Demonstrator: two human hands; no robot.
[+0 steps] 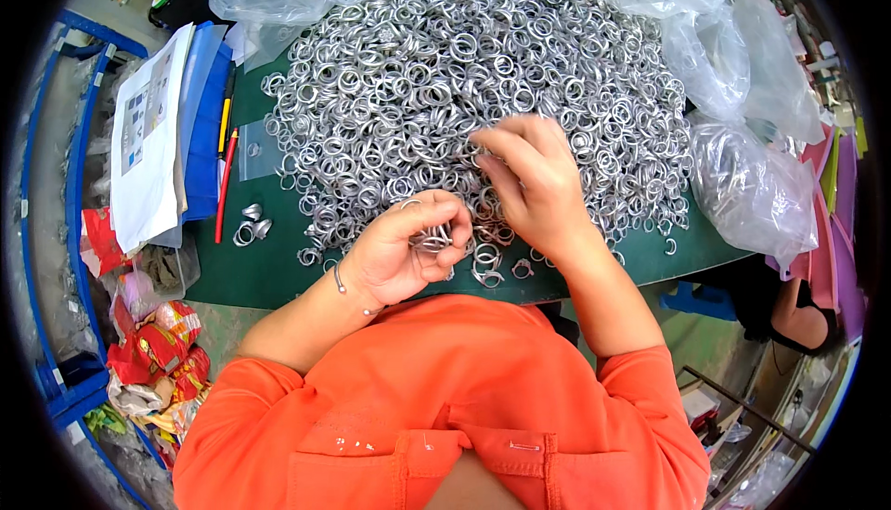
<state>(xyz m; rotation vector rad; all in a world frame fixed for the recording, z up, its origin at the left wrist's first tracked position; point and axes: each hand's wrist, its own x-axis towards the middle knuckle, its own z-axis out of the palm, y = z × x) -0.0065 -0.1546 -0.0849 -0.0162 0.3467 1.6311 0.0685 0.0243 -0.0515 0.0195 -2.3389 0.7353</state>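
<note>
Head view, from the left: a blue-framed rack stands at the edge, with crumpled red packets beside it. White printed sheets lie over a blue tray on the green bench, and a red pencil lies just right of them. Near the pencil sits a small group of silver-coloured pieces, apart from the rest. Next comes the left hand, a thin bangle at its wrist, its fingers curled around several metal rings. Beyond and between the hands spreads a large heap of similar rings, covering much of the bench. The right hand reaches over the heap, thumb and forefinger pointing left; whether they grip a ring I cannot tell. Clear plastic bags lie along the heap's right side, near pink and purple sheets.
</note>
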